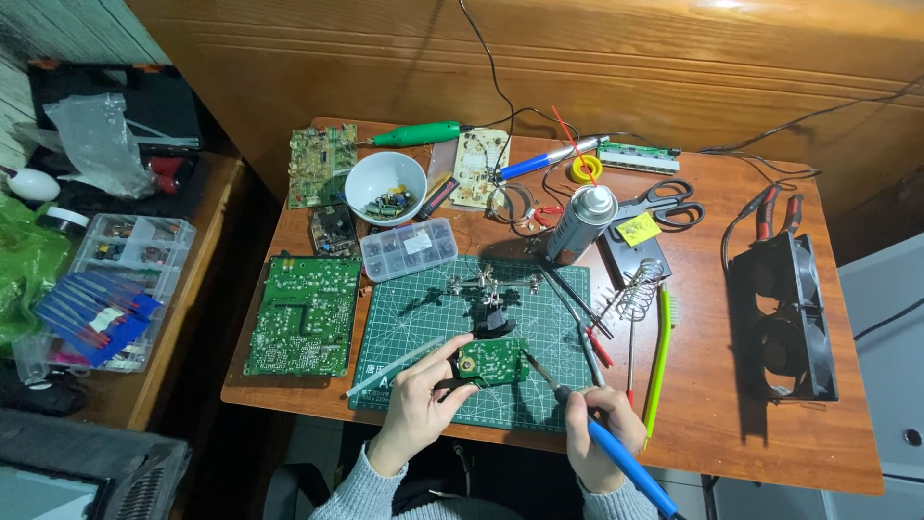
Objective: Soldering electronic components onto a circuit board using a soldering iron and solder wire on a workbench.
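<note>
Warm, even light falls from above, with a bright glare patch on the wood wall (722,8) at the top right. The table (751,424) is sharp; the lower corners sink into shadow, edges slightly bowed.

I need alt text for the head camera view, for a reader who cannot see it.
Seen from above, a left hand holds a small green circuit board over a cutting mat while the right hand touches a blue soldering iron to it. A wooden table around them carries more boards, a white bowl, scissors and a spray can.
</note>
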